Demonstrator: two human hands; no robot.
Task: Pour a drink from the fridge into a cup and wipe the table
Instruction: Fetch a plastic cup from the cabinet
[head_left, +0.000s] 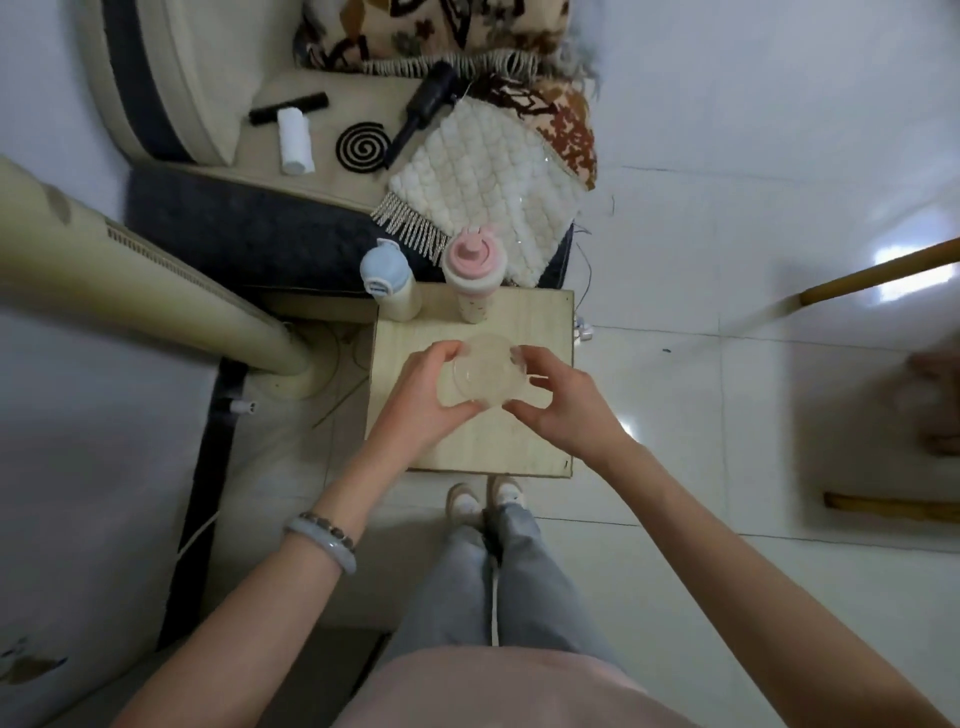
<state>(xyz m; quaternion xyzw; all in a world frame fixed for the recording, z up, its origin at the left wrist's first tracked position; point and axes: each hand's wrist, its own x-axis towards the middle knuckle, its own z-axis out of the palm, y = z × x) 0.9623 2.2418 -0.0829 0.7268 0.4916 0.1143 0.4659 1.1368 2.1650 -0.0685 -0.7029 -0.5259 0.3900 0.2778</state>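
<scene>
**Desk:** Two hands on one cup, is that right?

**Photographer:** Yes. A clear plastic cup (483, 374) sits above the middle of a small pale wooden table (540, 447), seen from straight overhead. The left hand (423, 395) wraps around its left side; the right hand (558, 400) pinches its right edge with the fingertips. Both are grasping the cup. Whether its base rests on the tabletop or is held just above it, I cannot tell.

**Desk:** Anything in it?

**Photographer:** It looks empty; through its clear wall only the table's grain shows. No drink from the fridge appears anywhere in view, and neither does a fridge.

**Desk:** What stands around it?

**Photographer:** At the table's far edge, a blue-lidded bottle (387, 283) on the left corner and a pink-lidded bottle (474, 275) beside it, both capped and well apart from the cup. Beyond them, a sofa edge carries a white knitted throw (483, 192), a mosquito coil (362, 145) and a dark brush (423, 111). A bangle (324, 540) circles the left wrist.

**Desk:** So where does the job stand?

**Photographer:** Early, by my reading. The cup is being placed or readied. Fetching the drink, pouring and wiping all appear left to do; no cloth lies on the table.
</scene>
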